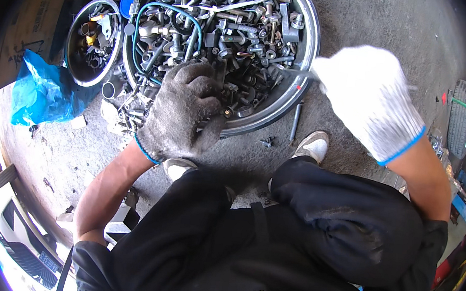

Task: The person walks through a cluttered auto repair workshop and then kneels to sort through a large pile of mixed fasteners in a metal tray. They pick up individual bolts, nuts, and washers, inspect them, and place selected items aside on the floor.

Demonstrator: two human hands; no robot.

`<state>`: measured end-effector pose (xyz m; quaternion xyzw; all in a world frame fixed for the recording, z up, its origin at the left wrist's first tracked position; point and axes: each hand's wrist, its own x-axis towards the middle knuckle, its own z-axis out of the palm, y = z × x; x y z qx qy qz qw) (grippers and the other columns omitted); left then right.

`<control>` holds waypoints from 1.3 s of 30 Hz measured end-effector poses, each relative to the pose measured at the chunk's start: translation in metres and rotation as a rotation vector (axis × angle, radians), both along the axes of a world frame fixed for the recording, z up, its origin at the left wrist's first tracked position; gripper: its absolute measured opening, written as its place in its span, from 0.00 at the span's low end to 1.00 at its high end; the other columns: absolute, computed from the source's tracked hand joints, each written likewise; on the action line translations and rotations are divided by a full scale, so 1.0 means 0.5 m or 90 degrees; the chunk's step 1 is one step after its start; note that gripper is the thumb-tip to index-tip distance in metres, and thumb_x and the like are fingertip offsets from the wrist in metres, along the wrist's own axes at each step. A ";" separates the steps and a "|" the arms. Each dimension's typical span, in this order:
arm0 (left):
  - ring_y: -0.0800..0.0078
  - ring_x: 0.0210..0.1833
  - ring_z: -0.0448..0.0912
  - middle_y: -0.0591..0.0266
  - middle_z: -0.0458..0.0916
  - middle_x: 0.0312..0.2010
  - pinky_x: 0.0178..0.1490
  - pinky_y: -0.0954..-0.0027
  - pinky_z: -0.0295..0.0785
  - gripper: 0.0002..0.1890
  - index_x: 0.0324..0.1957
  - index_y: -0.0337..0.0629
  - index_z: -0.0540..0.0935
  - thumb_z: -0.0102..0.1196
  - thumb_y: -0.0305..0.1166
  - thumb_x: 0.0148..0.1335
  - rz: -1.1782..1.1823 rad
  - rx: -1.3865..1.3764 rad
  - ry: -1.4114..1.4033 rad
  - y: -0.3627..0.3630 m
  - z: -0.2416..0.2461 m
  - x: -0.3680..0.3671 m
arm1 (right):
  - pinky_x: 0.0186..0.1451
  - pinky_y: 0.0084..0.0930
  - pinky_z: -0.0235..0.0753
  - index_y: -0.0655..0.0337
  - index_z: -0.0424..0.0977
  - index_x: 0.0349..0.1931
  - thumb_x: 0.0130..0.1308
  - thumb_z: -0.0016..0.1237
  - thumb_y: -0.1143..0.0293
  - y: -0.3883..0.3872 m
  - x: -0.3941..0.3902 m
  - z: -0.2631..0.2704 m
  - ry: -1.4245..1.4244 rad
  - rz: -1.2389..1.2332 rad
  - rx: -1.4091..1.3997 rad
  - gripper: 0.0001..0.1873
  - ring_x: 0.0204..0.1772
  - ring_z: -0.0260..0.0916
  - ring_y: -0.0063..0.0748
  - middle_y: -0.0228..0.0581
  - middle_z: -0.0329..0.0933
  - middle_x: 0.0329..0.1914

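A large round metal pan point(312, 48) full of loose bolts and nuts point(235, 32) sits on the floor before me. My left hand point(186, 107), in a soiled grey glove, is over the pan's near left part. Its fingers curl down at the bolts, and whatever lies beneath them is hidden. At the right rim, my right hand point(366, 93) wears a white glove with a blue cuff. It grips a thin metal rod point(296, 73), blurred, whose tip points left over the pan. A teal loop of cord point(201, 37) lies on the bolts near my left hand.
Left of the pan stands a smaller round metal bowl point(120, 46) of mixed parts. A blue plastic bag point(38, 93) lies nearby. A long bolt point(296, 122) rests on the concrete by my shoe point(313, 145). A tire point(460, 119) is at far right, a car point(26, 243) at lower left.
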<state>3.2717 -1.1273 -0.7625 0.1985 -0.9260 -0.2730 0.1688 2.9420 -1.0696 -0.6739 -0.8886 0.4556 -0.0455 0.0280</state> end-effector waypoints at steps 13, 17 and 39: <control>0.48 0.59 0.81 0.61 0.86 0.42 0.60 0.44 0.74 0.06 0.28 0.47 0.85 0.68 0.32 0.48 -0.036 -0.029 0.105 -0.009 -0.053 0.012 | 0.55 0.43 0.82 0.66 0.86 0.49 0.64 0.70 0.58 -0.178 0.005 -0.110 0.006 -0.184 0.204 0.21 0.48 0.84 0.49 0.51 0.84 0.43; 0.50 0.58 0.82 0.62 0.86 0.41 0.59 0.45 0.76 0.09 0.29 0.48 0.86 0.71 0.34 0.45 -0.047 -0.049 0.104 -0.010 -0.062 0.005 | 0.49 0.44 0.80 0.66 0.86 0.47 0.68 0.67 0.58 -0.116 0.003 -0.116 -0.012 -0.237 0.423 0.19 0.40 0.82 0.47 0.48 0.83 0.36; 0.50 0.60 0.81 0.61 0.85 0.44 0.62 0.42 0.75 0.07 0.32 0.48 0.87 0.70 0.34 0.51 -0.042 -0.078 0.079 0.000 -0.062 0.006 | 0.34 0.28 0.75 0.63 0.84 0.45 0.74 0.59 0.69 0.086 0.021 -0.173 -0.503 -0.471 0.562 0.08 0.30 0.74 0.22 0.33 0.80 0.29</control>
